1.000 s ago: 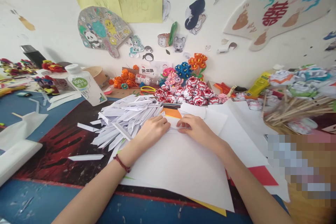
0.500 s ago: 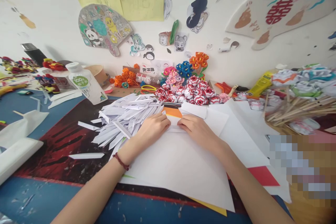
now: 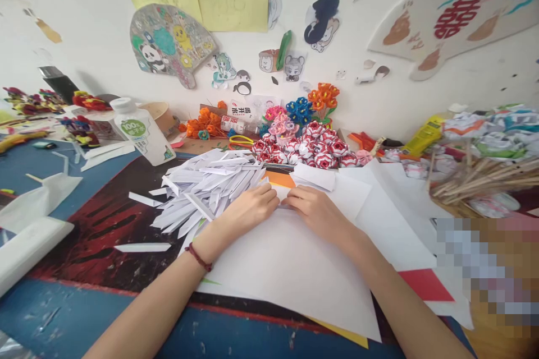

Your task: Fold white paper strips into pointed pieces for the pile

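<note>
My left hand (image 3: pixel 253 205) and my right hand (image 3: pixel 314 208) meet over a large white paper sheet (image 3: pixel 290 266), their fingertips almost touching. Fingers of both are curled in a pinch on a small white paper strip (image 3: pixel 284 204), which my fingers mostly cover. Left of my left hand spreads a heap of folded white paper strips (image 3: pixel 191 188). One loose folded strip (image 3: pixel 143 247) lies apart on the dark red and black mat (image 3: pixel 103 230). Just beyond my right hand are some small white paper pieces (image 3: pixel 315 176).
Red-and-white paper flowers (image 3: pixel 305 146) stand behind the sheets, beside blue flowers (image 3: pixel 299 110) and orange ones (image 3: pixel 323 98). A white bottle (image 3: pixel 141 132) leans at back left. Wooden sticks (image 3: pixel 484 179) pile up at right. A red paper (image 3: pixel 427 285) pokes out below white sheets.
My hands have drawn closer together, and the white strip that showed between them is now mostly covered by my fingers. The whole view has shifted slightly.
</note>
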Motion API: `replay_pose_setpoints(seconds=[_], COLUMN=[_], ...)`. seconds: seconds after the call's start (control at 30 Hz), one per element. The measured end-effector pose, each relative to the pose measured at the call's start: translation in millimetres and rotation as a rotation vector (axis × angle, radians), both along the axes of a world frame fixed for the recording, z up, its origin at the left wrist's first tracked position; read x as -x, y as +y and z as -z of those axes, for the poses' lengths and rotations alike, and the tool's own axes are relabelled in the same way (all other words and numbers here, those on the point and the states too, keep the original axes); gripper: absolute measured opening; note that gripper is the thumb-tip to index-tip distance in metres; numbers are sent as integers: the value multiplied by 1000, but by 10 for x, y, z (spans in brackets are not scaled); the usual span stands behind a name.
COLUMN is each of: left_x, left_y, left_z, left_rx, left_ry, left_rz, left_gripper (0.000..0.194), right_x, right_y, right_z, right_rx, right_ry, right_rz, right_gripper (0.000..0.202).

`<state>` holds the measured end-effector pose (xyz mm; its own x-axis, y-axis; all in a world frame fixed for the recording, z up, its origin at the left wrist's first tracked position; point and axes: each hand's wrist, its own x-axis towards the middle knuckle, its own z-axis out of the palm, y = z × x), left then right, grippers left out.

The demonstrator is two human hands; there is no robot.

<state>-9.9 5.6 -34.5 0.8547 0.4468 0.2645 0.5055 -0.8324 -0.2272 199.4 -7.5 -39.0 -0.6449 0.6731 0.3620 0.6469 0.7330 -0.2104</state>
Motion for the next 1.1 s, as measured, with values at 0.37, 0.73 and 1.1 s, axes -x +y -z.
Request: replay_pose_setpoints(seconds=[0.37, 0.73, 1.1], left_x=[28, 25, 32], left_y=[-3, -13, -8], left_z=[7, 16, 3], left_rx=[13, 24, 30], left_ry=[25, -25, -18], left_rz=[26, -2, 80], left_gripper=[22, 19, 26], right_x=[97, 164, 214], right_y=[-98, -128, -168], right_z=[-72, -26, -31], right_rx=[-111, 29, 9], right_ry=[-147, -47, -113], right_rz=[90, 183, 196], right_gripper=[24, 12, 23])
